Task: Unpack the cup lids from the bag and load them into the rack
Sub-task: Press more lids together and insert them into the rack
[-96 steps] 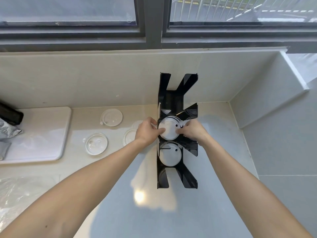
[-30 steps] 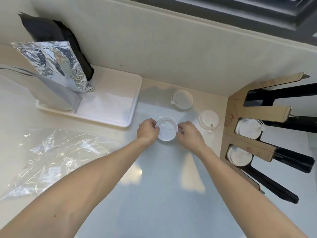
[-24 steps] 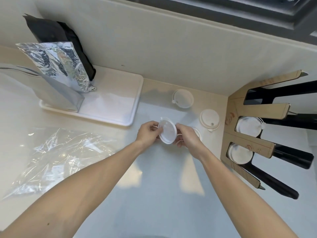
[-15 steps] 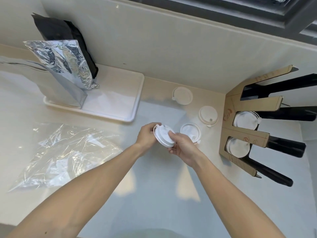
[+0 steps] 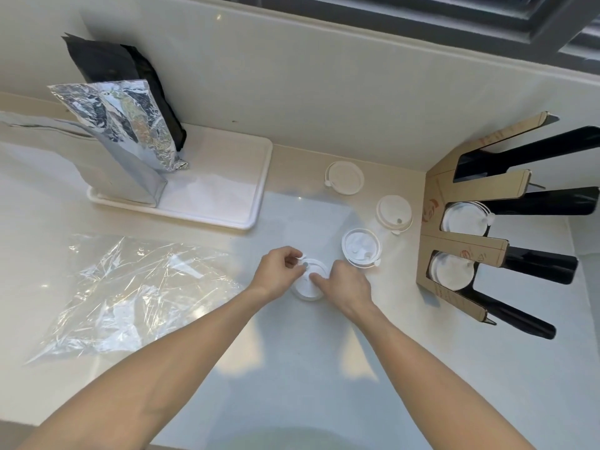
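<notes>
A white cup lid (image 5: 308, 285) is held between my two hands just above the counter, top side up. My left hand (image 5: 279, 275) pinches its small flap at the upper left edge. My right hand (image 5: 347, 285) grips its right side, with fingers over the top. Three more white lids lie on the counter: one upside down (image 5: 361, 247) just right of my hands, one (image 5: 393, 212) further right, one (image 5: 344, 177) near the wall. The black and cardboard-coloured rack (image 5: 461, 251) lies at the right with stacks of lids in two slots (image 5: 465, 219) (image 5: 449, 271). The empty clear plastic bag (image 5: 130, 290) lies flat at the left.
A white tray (image 5: 220, 196) stands at the back left, holding a silver foil pouch (image 5: 130, 138) and a black pouch (image 5: 113, 63). The wall runs along the back, with a window frame (image 5: 422, 17) above it.
The view swung from the rack to the loose lids. Both hands picked a lid off the counter, turned it over and brought it a little nearer to me.
</notes>
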